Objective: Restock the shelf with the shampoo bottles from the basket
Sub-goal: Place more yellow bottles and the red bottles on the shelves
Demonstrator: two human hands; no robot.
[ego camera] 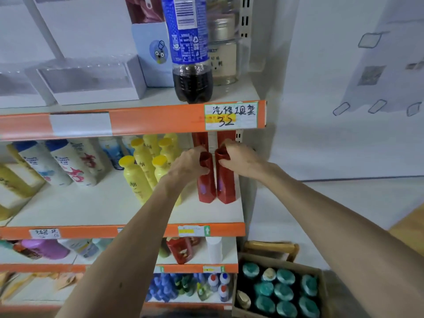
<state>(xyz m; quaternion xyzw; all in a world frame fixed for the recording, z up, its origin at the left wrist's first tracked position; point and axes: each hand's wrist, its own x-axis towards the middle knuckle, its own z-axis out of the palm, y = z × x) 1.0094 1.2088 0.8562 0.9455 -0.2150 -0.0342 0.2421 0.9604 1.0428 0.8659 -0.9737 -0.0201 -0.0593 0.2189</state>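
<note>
Shelving with orange edges against a plain white wall. Left hand (187, 162) and right hand (238, 158) each wrap a red shampoo bottle (227, 182) top, both upright at the middle shelf (128, 203) right edge. Basket (278, 292) sits on the floor, lower right.

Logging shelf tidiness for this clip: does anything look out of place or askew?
Yes. On the middle shelf, the white bottles at left lean over rather than standing. The two red bottles the hands hold stand upright side by side. Nothing looks spilled.

cola bottle (192, 65) and, seemingly, a jar (223, 58) above.
</note>
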